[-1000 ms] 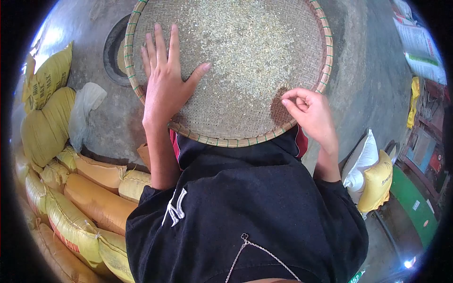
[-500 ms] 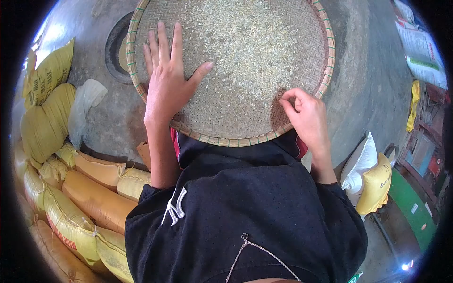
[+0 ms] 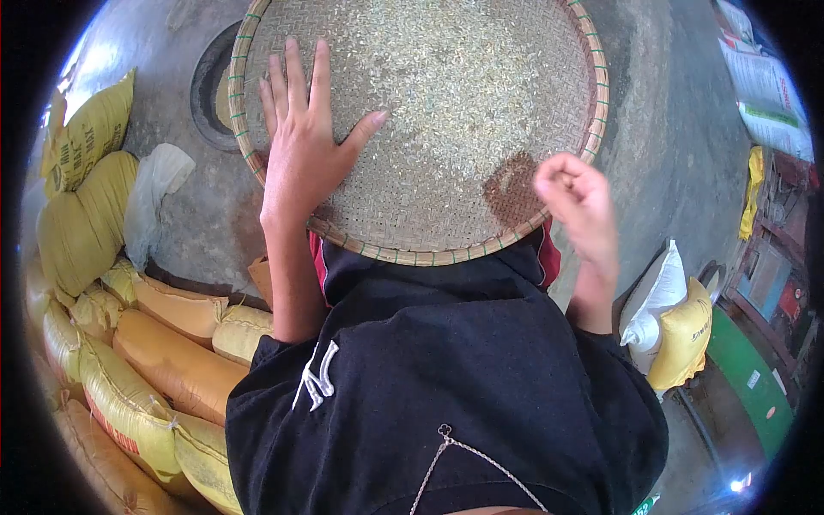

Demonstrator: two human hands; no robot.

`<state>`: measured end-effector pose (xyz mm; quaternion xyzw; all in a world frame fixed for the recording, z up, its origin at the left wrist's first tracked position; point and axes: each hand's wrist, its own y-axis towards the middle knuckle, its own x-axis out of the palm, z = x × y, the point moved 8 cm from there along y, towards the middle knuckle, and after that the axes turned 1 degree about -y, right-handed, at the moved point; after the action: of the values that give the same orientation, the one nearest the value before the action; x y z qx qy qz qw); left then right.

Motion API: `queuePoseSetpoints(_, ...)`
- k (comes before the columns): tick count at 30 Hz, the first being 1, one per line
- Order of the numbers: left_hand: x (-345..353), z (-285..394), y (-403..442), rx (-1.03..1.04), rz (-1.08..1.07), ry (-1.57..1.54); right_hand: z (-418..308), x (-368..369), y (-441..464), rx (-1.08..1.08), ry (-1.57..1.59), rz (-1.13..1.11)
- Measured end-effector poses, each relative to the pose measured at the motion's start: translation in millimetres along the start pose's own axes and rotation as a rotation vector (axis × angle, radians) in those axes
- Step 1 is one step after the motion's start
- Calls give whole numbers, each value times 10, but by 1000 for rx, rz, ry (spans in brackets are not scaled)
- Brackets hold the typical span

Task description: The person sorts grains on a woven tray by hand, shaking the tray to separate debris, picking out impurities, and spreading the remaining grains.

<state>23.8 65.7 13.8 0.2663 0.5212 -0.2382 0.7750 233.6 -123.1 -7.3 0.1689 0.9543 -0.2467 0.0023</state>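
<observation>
A round woven winnowing tray [image 3: 403, 256], its bamboo rim bound with green ties, rests over my lap. Pale grains [image 3: 463, 94] are spread thinly over its middle and far side. My left hand [image 3: 309, 137] lies on the left part of the weave, fingers spread and thumb pointing toward the grain. Over the right near rim hovers my right hand [image 3: 579, 202], slightly blurred, with its fingers curled in against the thumb. Whatever those fingers may hold is too small or hidden to make out. A dark brownish patch, apparently the hand's shadow, falls on the weave beside it.
On the floor beyond the tray's left side stands a dark round basin [image 3: 199, 99], partly covered by the tray. Stuffed yellow and orange sacks [image 3: 176, 356] are piled at left. A white sack [image 3: 650, 292] and a yellow sack [image 3: 684, 339] stand at right.
My right hand has moved right and slightly toward me, from above the weave out over the rim. The left hand stays in place.
</observation>
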Motion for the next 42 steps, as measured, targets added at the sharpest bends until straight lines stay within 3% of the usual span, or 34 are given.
queuePoseSetpoints(1,-2,2,2,-1,1,0,-35,-19,-27,73,463,-119)
queuePoseSetpoints(2,-3,3,3,0,1,-1,-73,-107,-22,73,462,-118)
queuePoseSetpoints(4,5,-3,11,-5,-10,-12,-230,-104,-17,54,1033,-338)
queuePoseSetpoints(8,7,9,19,-3,-17,-14,-179,-277,0,-5,863,-213)
queuePoseSetpoints(10,12,8,11,1,-17,6,-79,-510,7,20,53,182)
queuePoseSetpoints(11,13,8,10,2,-18,5,-184,-465,30,-69,-185,245)
queuePoseSetpoints(15,12,13,18,0,-19,7,-68,-468,112,-55,-175,150)
queuePoseSetpoints(17,2,10,17,-1,-17,11,11,-358,152,-14,445,-170)
queuePoseSetpoints(18,2,10,21,-2,-21,12,20,-360,169,-14,446,-171)
queuePoseSetpoints(20,10,10,21,-4,-26,14,-80,-281,168,-54,865,-306)
queuePoseSetpoints(24,18,5,21,-7,-28,17,-84,-198,146,2,986,-320)
queuePoseSetpoints(26,24,-1,19,-9,-30,19,-89,-402,112,-169,-118,229)
queuePoseSetpoints(27,26,0,15,-9,-29,21,-40,-482,111,-72,-419,268)
queuePoseSetpoints(28,28,4,19,-8,-27,22,-67,-460,98,-72,-419,269)
queuePoseSetpoints(30,29,7,26,-7,-27,17,-272,-358,57,-71,-847,362)
queuePoseSetpoints(39,-39,11,-10,-22,12,-44,-246,-257,155,-83,-978,351)
queuePoseSetpoints(42,-85,2,-15,-23,25,-85,-219,-321,151,-102,-888,320)
